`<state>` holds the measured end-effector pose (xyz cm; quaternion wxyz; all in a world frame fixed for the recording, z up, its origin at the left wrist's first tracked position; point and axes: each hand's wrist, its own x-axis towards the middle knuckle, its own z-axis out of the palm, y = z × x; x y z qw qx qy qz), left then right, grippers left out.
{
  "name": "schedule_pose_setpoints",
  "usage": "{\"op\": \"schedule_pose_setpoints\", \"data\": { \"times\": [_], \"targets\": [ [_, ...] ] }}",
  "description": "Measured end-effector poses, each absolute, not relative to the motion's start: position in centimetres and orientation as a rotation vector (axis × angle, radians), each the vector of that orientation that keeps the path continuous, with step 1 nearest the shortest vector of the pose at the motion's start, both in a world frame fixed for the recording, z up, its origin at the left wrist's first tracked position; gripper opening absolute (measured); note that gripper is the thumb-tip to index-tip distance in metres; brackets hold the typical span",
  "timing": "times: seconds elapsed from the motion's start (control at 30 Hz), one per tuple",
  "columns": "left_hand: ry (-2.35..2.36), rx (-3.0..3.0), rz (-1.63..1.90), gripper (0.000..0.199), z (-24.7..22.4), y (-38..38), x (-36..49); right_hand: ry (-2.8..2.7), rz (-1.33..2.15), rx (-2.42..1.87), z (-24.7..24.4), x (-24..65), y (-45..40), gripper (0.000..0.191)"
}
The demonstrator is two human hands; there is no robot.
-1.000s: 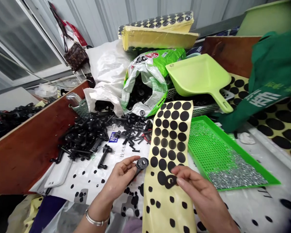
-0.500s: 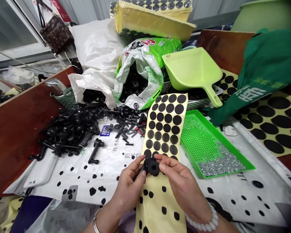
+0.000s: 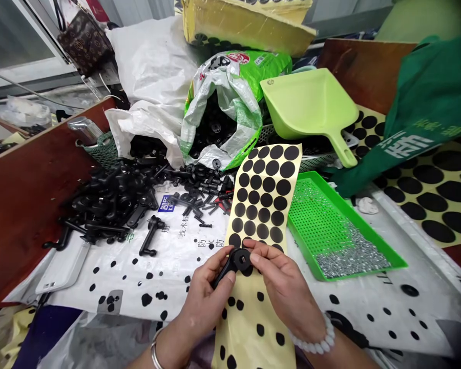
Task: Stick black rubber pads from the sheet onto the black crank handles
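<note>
Between my thumb and fingers, my left hand point(image 3: 211, 292) grips a black crank handle point(image 3: 241, 260) by its arm. Its round end faces up, with a square hole in the middle. My right hand point(image 3: 282, 282) is closed at the right edge of that round end, thumb and fingertips pressed on it. Under both hands runs a yellow backing sheet point(image 3: 249, 302) with rows of round black stickers point(image 3: 269, 183) on its far part; scattered black bits dot the near part. A single crank handle point(image 3: 149, 238) lies on the table to the left.
A heap of black handles point(image 3: 103, 200) lies at left, black screws point(image 3: 205, 202) beside it. At right is a green tray point(image 3: 311, 225) with small silver metal parts point(image 3: 353, 256). Behind stand an open green-white bag point(image 3: 246, 110) and a light green dustpan point(image 3: 311, 102). A white phone-like slab point(image 3: 63, 266) lies at left.
The crank handle has tilted in my hands, so its arm and the square hole show more plainly. Both hands keep hold of it. The view has shifted slightly.
</note>
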<state>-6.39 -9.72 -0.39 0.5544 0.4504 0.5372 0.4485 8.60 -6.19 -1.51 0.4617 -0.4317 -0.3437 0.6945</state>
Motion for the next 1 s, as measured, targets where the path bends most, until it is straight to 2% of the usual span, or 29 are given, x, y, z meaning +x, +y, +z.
{"op": "schedule_pose_setpoints", "data": {
  "times": [1.0],
  "targets": [
    [1.275, 1.032, 1.12, 0.04, -0.64, -9.76, -6.34, -0.979, 1.571, -1.118, -1.84, 8.39, -6.27, 0.015]
  ]
}}
